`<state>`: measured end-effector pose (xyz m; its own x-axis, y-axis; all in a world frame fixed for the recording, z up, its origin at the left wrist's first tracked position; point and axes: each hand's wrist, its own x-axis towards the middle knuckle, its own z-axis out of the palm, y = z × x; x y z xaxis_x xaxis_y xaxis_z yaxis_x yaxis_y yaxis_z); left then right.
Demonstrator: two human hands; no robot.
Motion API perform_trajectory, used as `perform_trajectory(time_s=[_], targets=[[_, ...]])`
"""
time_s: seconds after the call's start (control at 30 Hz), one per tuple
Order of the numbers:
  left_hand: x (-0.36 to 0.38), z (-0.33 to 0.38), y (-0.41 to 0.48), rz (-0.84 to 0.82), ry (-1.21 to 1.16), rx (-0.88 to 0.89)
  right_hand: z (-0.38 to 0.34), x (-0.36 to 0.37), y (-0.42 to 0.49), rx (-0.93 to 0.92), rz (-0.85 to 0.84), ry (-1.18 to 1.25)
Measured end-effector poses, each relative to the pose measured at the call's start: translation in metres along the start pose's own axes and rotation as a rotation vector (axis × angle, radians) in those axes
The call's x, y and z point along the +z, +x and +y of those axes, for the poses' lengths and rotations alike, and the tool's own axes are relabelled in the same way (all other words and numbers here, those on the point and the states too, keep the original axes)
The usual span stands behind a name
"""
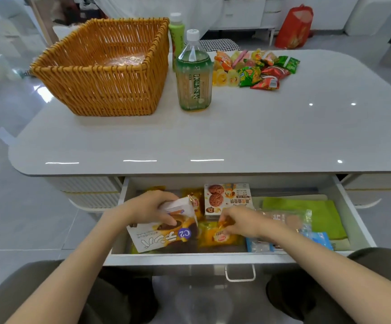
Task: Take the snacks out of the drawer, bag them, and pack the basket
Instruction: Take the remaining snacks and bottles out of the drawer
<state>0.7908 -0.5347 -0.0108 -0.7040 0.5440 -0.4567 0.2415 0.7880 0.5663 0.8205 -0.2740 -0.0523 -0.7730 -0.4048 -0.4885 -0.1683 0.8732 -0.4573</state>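
Observation:
The drawer [353, 220] under the white table stands pulled out, with snacks inside. My left hand [150, 208] grips a white and brown snack box [166, 232] at the drawer's left and tilts it up. My right hand [241, 222] pinches the top of an orange snack packet [217, 238] in the middle. A cookie box [227, 198] lies behind them. Clear zip bags [290, 220] lie at the right over a green cloth [318, 211]. The wicker basket [91, 90] stands on the table at the far left, holding something wrapped in clear film.
Two green tea bottles [194, 73] stand to the right of the basket. A pile of small snack packets [257, 67] lies at the back of the table [236, 136]. A red bag [295, 26] sits on the floor beyond. The drawer handle [240, 273] faces my knees.

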Motion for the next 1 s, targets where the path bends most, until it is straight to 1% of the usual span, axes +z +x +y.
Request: perform_trajectory(time_s=[0.1,0.13,0.2,0.27,0.33,0.4,0.47,0.53,0.6,0.63,0.67,0.7,0.73,0.77,0.83,0.9,1.0], targets=[[-0.018,0.018,-0.014,0.095,-0.23,0.13,0.004,-0.035,-0.021,0.002,0.066,0.123],[-0.023,0.024,-0.017,0.142,-0.312,0.149,0.004,-0.047,-0.029,-0.006,0.092,0.191],[-0.031,0.035,-0.018,0.259,-0.458,0.131,0.003,-0.068,-0.044,-0.005,0.176,0.377],[-0.034,0.046,-0.011,0.412,-0.608,0.046,0.003,-0.082,-0.05,0.044,0.304,0.633],[-0.035,0.05,0.001,0.541,-0.787,-0.091,0.005,-0.088,-0.047,0.124,0.474,0.813],[-0.036,0.05,0.014,0.575,-1.011,-0.201,0.005,-0.091,-0.039,0.188,0.581,0.96],[-0.036,0.05,0.027,0.579,-1.218,-0.24,0.004,-0.091,-0.029,0.218,0.592,1.147],[-0.035,0.054,0.038,0.608,-1.397,-0.23,0.001,-0.093,-0.019,0.224,0.575,1.316],[-0.037,0.061,0.048,0.65,-1.502,-0.213,-0.003,-0.095,-0.012,0.174,0.573,1.367],[-0.038,0.063,0.052,0.662,-1.529,-0.209,-0.006,-0.097,-0.01,0.143,0.572,1.318],[-0.04,0.067,0.055,0.662,-1.531,-0.209,-0.008,-0.097,-0.009,0.123,0.577,1.216],[-0.042,0.068,0.057,0.664,-1.469,-0.226,-0.011,-0.097,-0.008,0.11,0.6,1.052],[-0.043,0.068,0.057,0.669,-1.325,-0.264,-0.011,-0.096,-0.008,0.116,0.648,0.834],[-0.044,0.067,0.054,0.666,-1.132,-0.303,-0.011,-0.093,-0.009,0.136,0.707,0.597],[-0.043,0.059,0.044,0.653,-0.779,-0.332,-0.014,-0.085,-0.012,0.165,0.779,0.191],[-0.043,0.047,0.033,0.663,-0.547,-0.301,-0.025,-0.074,-0.016,0.109,0.753,-0.069],[-0.042,0.035,0.021,0.668,-0.282,-0.269,-0.046,-0.058,-0.007,0.042,0.631,-0.283]])
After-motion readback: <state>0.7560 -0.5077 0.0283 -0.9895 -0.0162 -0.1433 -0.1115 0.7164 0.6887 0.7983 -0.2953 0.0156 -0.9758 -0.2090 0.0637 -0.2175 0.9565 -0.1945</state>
